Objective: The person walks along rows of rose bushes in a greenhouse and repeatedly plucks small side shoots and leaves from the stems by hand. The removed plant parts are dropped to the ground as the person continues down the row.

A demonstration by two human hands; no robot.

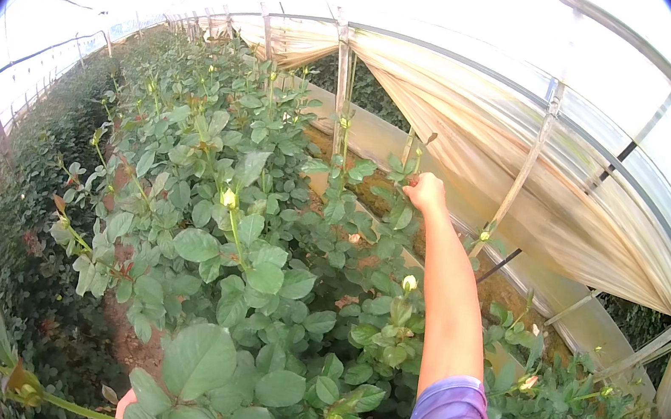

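Observation:
My right hand (pixel 426 193) reaches forward over the rose bed with its fingers curled around a rose stem (pixel 416 164). A small green bud (pixel 419 152) tops that stem, just above the fingers; leaves hide part of the grip. At the bottom edge, a sliver of what looks like my left hand (pixel 124 406) shows behind large rose leaves (pixel 199 361). Its fingers are hidden. Close by, a thorny stem with a green bud (pixel 30 392) lies across the lower left. A pale yellow rosebud (pixel 229 198) stands upright in the middle of the bed.
A cream-white rosebud (pixel 409 283) stands beside my forearm. Wooden posts (pixel 530 153) and a gathered plastic sheet (pixel 450 123) line the right side of the greenhouse. A dirt path (pixel 131 335) runs between this bed and another row of bushes (pixel 32 218) at left.

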